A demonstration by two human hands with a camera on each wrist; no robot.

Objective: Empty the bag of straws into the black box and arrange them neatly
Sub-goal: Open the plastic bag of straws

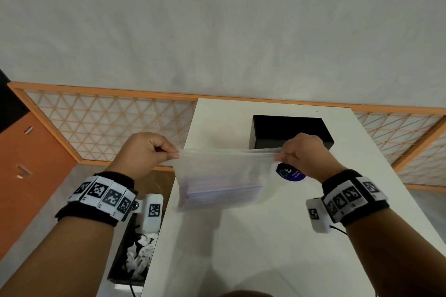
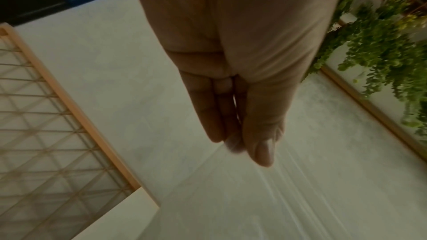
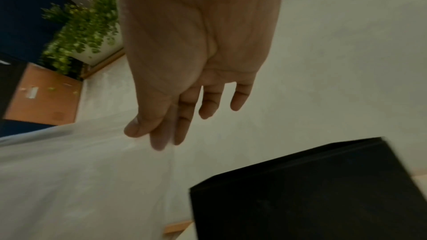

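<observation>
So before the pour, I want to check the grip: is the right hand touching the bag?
Touching. The head view shows the right hand pinching the bag's top right corner, the plastic stretched taut to the left hand.

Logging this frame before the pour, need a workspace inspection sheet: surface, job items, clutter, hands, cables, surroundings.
Surface: white table, narrow, with a round dark sticker on it.
Job's things: clear bag held up above the table, stretched at its top edge; straws lie across its bottom. Black box stands on the far part of the table, behind the bag; whether it is open cannot be told.
Clutter: dark bin with crumpled paper beside the table's left edge.
Hands: left hand pinches the bag's top left corner; right hand pinches the top right.
Cables: thin black cable at the right wrist.
Surroundings: wooden lattice screen, orange cabinet, green plant.
</observation>
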